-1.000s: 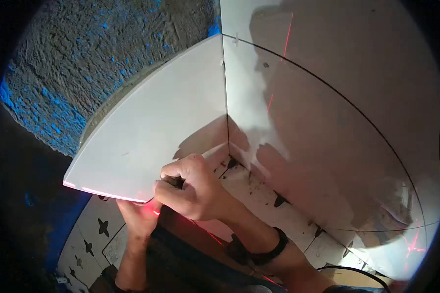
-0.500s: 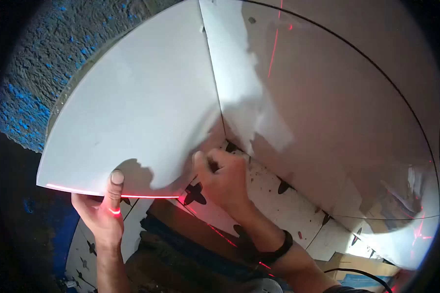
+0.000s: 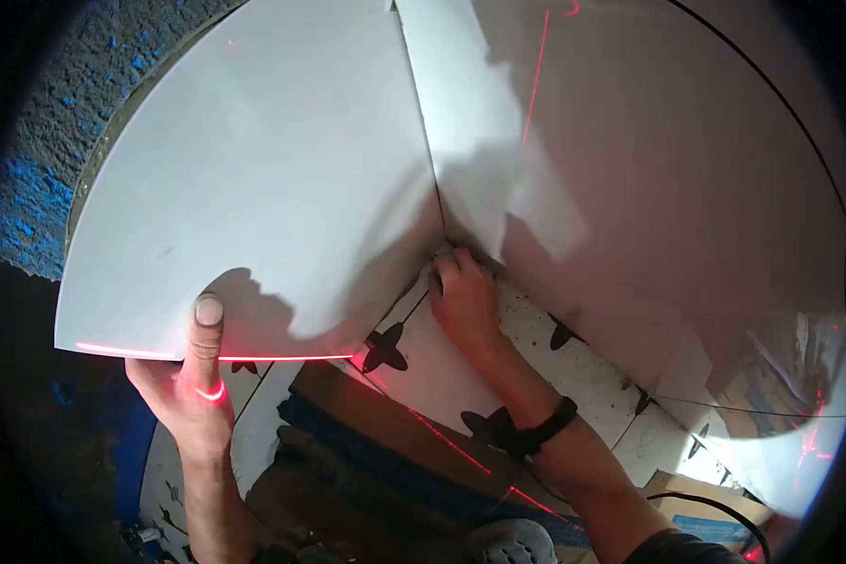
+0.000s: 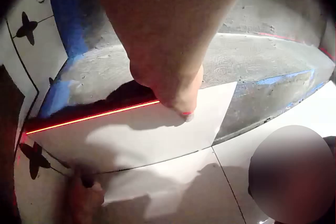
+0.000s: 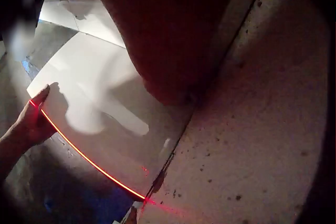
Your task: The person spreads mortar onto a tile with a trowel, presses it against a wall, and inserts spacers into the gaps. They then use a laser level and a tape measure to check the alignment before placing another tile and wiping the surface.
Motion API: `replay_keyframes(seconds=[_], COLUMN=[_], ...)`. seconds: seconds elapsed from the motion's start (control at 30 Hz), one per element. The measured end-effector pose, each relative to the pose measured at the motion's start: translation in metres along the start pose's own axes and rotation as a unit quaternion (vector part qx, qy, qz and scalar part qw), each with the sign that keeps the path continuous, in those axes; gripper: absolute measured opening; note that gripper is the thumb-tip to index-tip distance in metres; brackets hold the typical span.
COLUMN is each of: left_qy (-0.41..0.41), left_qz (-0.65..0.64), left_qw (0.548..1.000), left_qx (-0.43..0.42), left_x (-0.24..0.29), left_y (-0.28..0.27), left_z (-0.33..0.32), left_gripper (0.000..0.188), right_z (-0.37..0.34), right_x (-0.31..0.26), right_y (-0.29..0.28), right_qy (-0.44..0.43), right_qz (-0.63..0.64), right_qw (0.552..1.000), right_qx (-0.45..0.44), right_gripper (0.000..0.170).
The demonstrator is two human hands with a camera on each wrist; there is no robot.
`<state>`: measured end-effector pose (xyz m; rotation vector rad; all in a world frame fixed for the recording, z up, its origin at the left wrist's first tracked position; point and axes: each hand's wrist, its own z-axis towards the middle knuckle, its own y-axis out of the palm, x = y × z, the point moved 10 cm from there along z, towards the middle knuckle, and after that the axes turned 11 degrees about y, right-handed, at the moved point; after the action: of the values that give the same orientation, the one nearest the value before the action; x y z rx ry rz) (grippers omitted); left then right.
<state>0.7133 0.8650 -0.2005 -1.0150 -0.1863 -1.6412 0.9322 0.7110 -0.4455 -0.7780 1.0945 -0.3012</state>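
Observation:
A white panel with a curved outer edge lies at the left of the head view, a red laser line along its near edge. My left hand grips that edge, thumb on the upper face and fingers beneath. At the inner corner, where the panel meets the white wall, my right hand has its fingertips bent against the seam; whether they hold anything is hidden. In the left wrist view the panel shows under my left hand; the right wrist view shows my left hand at the panel's far edge.
White floor tiles with dark star shapes run below the corner. Rough grey material with blue patches borders the panel's curve. A black cable and cardboard are at the lower right. A thin dark arc marks the wall.
My right hand has moved away from the near edge to the inner corner. My left hand has shifted left along the edge, its thumb now on top. The head view has moved closer.

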Motion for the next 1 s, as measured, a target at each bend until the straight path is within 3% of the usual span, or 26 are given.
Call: replay_keyframes(seconds=[0.2, 0.33, 0.47, 0.67, 0.73, 0.8, 0.87, 0.93, 1.0], left_qy=[0.022, 0.030, 0.036, 0.031, -0.003, -0.005, -0.017, -0.010, -0.055], left_qz=[-0.019, -0.029, 0.049, 0.008, -0.008, 0.021, 0.064, 0.053, 0.009], left_qw=[1.000, 0.999, 0.997, 0.996, 0.995, 0.989, 0.975, 0.967, 0.962], left_qx=[-0.006, 0.014, -0.055, -0.078, -0.101, -0.146, -0.212, -0.248, -0.268], left_x=[0.005, 0.007, 0.008, 0.011, 0.003, -0.002, 0.002, 0.006, -0.005], left_y=[0.002, 0.001, 0.001, 0.003, -0.002, -0.005, -0.007, -0.014, -0.023], left_z=[0.001, 0.003, 0.005, 0.011, 0.011, 0.013, 0.017, 0.024, 0.027], left_gripper=[0.037, 0.037, 0.046, 0.048, 0.036, 0.036, 0.045, 0.044, 0.049], right_z=[-0.010, -0.011, -0.006, -0.003, -0.003, -0.007, -0.018, -0.031, -0.057], right_x=[-0.003, 0.004, 0.004, 0.006, 0.012, 0.020, 0.009, 0.001, -0.009], right_y=[-0.004, -0.005, -0.007, 0.004, 0.009, 0.008, -0.007, -0.021, -0.038], right_qy=[-0.025, 0.008, 0.043, 0.042, 0.056, 0.066, 0.000, 0.050, 0.023], right_qz=[0.033, 0.031, -0.014, -0.071, -0.051, -0.031, -0.030, -0.042, -0.015], right_qw=[0.999, 0.999, 0.999, 0.997, 0.997, 0.997, 1.000, 0.995, 0.996], right_qx=[0.032, -0.010, -0.019, -0.004, -0.024, -0.039, 0.006, -0.069, -0.090], right_gripper=[0.018, 0.020, 0.022, 0.025, 0.026, 0.027, 0.031, 0.028, 0.020])
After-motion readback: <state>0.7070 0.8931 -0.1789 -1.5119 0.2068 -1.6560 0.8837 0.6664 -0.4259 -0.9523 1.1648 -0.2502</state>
